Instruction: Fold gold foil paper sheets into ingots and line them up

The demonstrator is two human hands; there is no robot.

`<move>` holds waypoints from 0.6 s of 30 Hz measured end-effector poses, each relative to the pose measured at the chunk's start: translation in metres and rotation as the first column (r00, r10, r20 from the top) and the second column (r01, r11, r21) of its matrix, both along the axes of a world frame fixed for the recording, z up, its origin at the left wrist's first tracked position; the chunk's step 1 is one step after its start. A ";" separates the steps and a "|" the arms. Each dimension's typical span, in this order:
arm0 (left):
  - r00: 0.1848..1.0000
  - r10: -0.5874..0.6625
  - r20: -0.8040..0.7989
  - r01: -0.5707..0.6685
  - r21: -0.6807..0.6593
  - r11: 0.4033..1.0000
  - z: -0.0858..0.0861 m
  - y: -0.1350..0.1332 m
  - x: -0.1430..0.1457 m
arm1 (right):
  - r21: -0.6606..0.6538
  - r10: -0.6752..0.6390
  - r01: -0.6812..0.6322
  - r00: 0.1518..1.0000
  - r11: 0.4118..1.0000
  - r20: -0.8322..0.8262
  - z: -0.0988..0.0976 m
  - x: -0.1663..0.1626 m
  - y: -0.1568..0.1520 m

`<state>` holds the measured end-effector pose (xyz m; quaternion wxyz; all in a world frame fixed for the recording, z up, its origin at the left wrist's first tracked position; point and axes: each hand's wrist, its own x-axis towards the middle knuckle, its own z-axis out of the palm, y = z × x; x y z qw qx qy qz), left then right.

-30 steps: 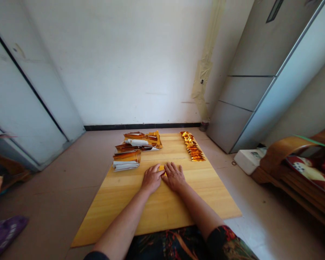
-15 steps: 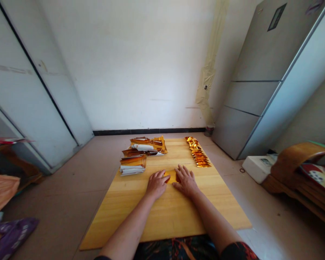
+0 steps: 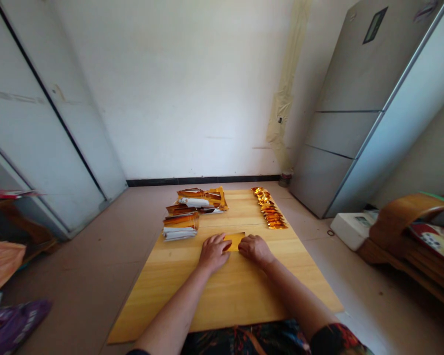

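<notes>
A small sheet of gold foil paper (image 3: 235, 241) lies on the wooden board (image 3: 192, 301) between my two hands. My left hand (image 3: 213, 251) grips its left end, with the thumb bent in towards the fingers. At the right end, my right hand (image 3: 257, 249) has its fingers curled closed on the sheet's edge. The fingers cover both ends of the paper. Farther back on the right is a row of folded gold foil pieces (image 3: 272, 212). Stacks of gold and white paper (image 3: 181, 227) stand at the back left, some in clear wrapping (image 3: 203, 199).
A grey refrigerator (image 3: 340, 128) stands to the right, beside a white box (image 3: 350, 229) and a wooden armrest (image 3: 403, 227). Purple and orange bags (image 3: 17, 323) are on the left. A white wall (image 3: 192, 98) rises behind the board.
My right hand's fingers, spread over the paper's right end before, are now curled in on it. More of the gold sheet shows. My left hand stays nearly in place.
</notes>
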<state>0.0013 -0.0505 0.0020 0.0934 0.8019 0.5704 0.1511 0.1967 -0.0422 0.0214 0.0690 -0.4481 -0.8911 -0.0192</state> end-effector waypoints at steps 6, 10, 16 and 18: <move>1.000 0.013 0.013 -0.013 -0.010 1.000 0.004 -0.001 0.000 | -0.047 0.065 -0.057 0.977 0.997 0.204 0.015 -0.010 0.010; 1.000 0.021 0.012 -0.020 -0.010 1.000 0.006 -0.001 0.000 | -0.042 0.100 -0.092 0.952 0.995 0.291 0.017 -0.015 0.012; 0.999 0.027 0.024 -0.027 0.008 1.000 0.005 0.000 0.001 | -0.006 0.145 -0.147 0.965 0.989 0.217 0.013 -0.011 0.009; 0.999 0.030 0.037 -0.031 0.020 0.999 0.004 -0.001 0.002 | 0.011 0.139 -0.143 0.975 0.990 0.175 0.009 -0.009 0.008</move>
